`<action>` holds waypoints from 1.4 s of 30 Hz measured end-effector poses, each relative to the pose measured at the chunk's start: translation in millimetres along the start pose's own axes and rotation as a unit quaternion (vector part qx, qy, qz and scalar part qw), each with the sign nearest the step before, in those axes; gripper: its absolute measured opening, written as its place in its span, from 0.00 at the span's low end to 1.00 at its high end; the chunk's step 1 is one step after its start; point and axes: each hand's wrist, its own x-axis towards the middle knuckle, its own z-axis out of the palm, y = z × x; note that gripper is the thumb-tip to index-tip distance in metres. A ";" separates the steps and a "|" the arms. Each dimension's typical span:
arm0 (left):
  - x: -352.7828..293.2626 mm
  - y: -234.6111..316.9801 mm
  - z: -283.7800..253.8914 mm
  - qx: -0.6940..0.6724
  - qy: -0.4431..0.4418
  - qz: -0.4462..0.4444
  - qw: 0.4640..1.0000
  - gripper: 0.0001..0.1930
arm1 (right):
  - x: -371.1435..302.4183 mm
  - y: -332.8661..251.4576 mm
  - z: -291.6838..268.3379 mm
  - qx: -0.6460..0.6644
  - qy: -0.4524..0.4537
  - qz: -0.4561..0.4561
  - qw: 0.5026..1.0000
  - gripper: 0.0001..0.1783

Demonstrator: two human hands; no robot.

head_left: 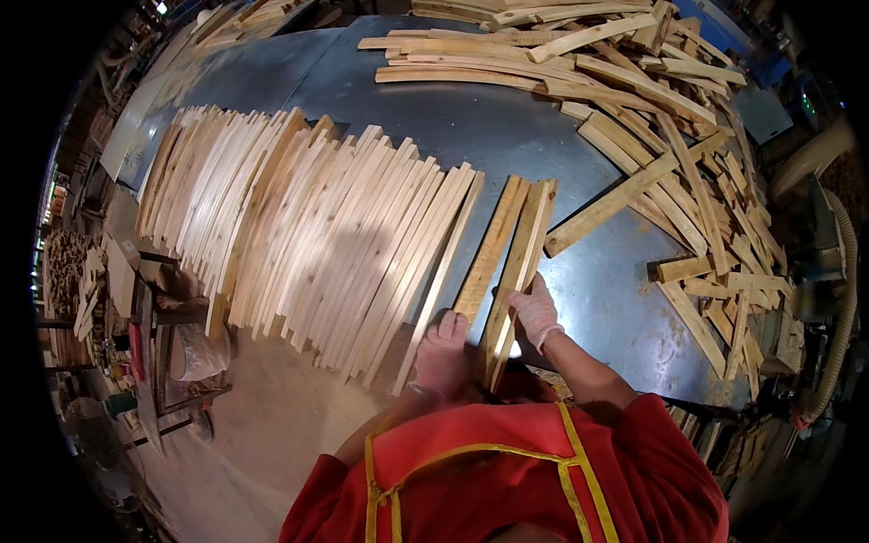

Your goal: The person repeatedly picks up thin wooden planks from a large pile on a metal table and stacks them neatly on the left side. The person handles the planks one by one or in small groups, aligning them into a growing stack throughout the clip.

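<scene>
My left hand (442, 348), in a thin pale glove, has its fingers curled over the near end of a wooden strip (491, 242). Just right of it, my right hand (536, 312), gloved too, grips the side of a second wooden strip (522, 267), which may be two pieces lying together. Both strips point away from me and overhang the near edge of a metal table (602, 303). Left of my hands lies a long row of pale wooden strips (335, 244), side by side, with their near ends past the table edge.
A loose heap of wooden strips (643, 81) spreads over the far and right parts of the table. One strip (611, 204) from it slants toward my right hand. A ribbed hose (842, 308) hangs at the far right. A metal stand (149, 362) is at the left.
</scene>
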 end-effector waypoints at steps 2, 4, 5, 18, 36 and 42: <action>3.2 5.3 -37.4 -0.157 -0.060 -0.057 0.984 0.34 | 1.3 19.9 6.1 -0.019 -0.003 -0.023 1.000 0.34; 2.0 4.9 -65.9 -0.193 -0.116 -0.098 0.969 0.36 | -21.8 -0.6 31.9 -0.031 -0.027 -0.009 0.999 0.33; 1.3 5.0 -73.4 -0.153 -0.144 -0.104 0.972 0.36 | -6.7 28.6 41.0 -0.091 -0.022 -0.040 0.995 0.35; 23.4 47.1 -57.8 -0.047 -0.030 0.117 0.992 0.36 | 127.9 -73.8 -113.8 -0.210 0.475 -0.164 0.839 0.43; 141.7 118.4 39.5 0.073 -0.128 0.005 0.989 0.42 | 119.3 -119.8 -440.0 -0.498 0.460 -0.063 0.732 0.35; 113.8 93.3 29.7 -0.436 -0.234 -0.126 0.860 0.30 | 42.0 -69.0 -318.2 -0.091 0.248 -0.071 0.962 0.42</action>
